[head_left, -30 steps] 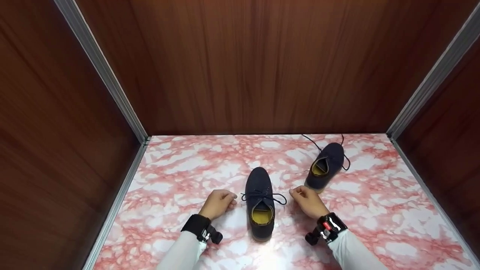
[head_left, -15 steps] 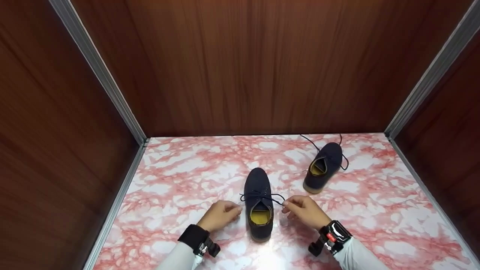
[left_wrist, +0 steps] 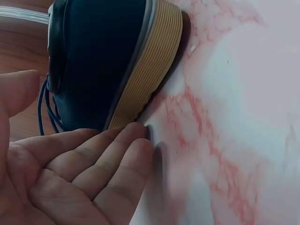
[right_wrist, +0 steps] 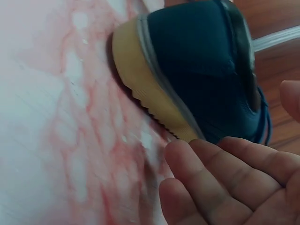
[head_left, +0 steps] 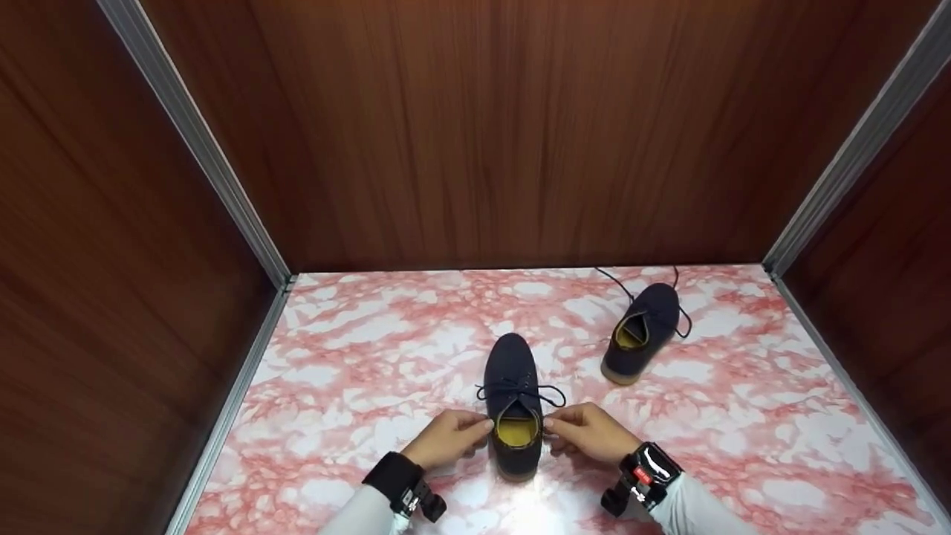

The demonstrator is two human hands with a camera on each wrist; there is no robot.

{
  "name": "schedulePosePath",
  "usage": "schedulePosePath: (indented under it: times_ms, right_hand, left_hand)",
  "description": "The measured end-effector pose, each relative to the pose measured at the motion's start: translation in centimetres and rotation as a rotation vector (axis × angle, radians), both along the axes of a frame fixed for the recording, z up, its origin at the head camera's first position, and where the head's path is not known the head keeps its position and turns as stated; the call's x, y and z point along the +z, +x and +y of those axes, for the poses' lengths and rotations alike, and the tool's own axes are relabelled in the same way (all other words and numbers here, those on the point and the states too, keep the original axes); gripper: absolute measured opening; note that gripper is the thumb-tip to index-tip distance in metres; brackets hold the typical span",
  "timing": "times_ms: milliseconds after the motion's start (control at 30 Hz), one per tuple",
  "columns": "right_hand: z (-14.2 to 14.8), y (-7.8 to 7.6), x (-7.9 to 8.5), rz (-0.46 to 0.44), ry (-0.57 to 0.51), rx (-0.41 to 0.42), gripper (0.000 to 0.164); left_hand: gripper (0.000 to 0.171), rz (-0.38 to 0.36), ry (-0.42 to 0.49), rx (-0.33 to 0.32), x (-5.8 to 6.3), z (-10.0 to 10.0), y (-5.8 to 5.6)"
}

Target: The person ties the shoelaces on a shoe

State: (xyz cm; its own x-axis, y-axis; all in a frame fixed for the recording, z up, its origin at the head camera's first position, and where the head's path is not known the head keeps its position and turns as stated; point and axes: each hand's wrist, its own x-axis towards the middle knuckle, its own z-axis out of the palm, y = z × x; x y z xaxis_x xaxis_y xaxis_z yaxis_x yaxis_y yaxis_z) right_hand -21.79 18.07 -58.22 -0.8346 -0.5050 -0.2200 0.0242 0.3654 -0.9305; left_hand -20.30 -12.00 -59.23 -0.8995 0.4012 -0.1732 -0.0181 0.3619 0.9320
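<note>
A dark navy lace-up shoe (head_left: 511,364) with a yellow insole stands toe-away in the head view, its lace tied in a bow. At the left side of its opening is my left hand (head_left: 448,438), fingertips right at the shoe. My right hand (head_left: 594,432) mirrors it on the opposite side. In the left wrist view, the left fingers (left_wrist: 119,180) lie fairly straight beside the ribbed tan sole (left_wrist: 150,61), thumb apart. The right wrist view has the right fingers (right_wrist: 220,164) extended along the other side of the sole (right_wrist: 129,56). Neither hand is curled round the shoe.
A second navy shoe (head_left: 657,316) stands angled at the back right, its long laces trailing toward the rear wall (head_left: 475,148). Wood-grain panels with grey metal corner strips (head_left: 223,178) enclose the red-and-white marbled surface (head_left: 356,334) on three sides.
Both hands have come inward to the shoe's sides near its opening. The right hand was beside the second shoe, then at the lace loop. Both shoes stay in place.
</note>
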Motion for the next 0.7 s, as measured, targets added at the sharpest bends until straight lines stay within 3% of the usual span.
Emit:
schedulePosePath:
  times_ms: [333, 700]
  right_hand:
    - [-0.6, 0.4, -0.9, -0.02, -0.05, 0.056, 0.051]
    - [-1.1, 1.1, -1.5, -0.011, -0.091, 0.071, 0.054]
  left_hand:
    - [0.048, -0.073, 0.073, 0.023, -0.4, 1.0, 0.4]
    - [0.042, -0.034, 0.041, 0.049, -0.2, 1.5, 1.2]
